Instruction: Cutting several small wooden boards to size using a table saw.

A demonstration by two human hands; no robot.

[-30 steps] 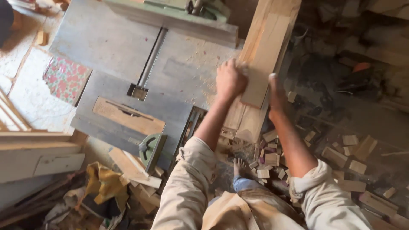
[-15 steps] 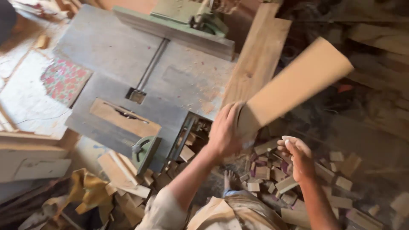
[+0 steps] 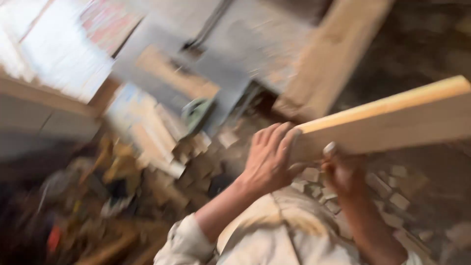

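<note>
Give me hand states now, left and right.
Left hand: closed on the end of the board.
Right hand: gripping the board from below, thumb up on its face.

Only one view is given, taken from a camera worn on the head and aimed steeply down over the person's own arms. The left hand (image 3: 267, 157) and right hand (image 3: 343, 169) are seen close, low of centre. A machine table (image 3: 230, 64) is placed toward 11 o'clock, farther off. A floor of wood offcuts (image 3: 392, 196) is seen at 4 o'clock. The whole frame is smeared, so finer detail cannot be read.
</note>
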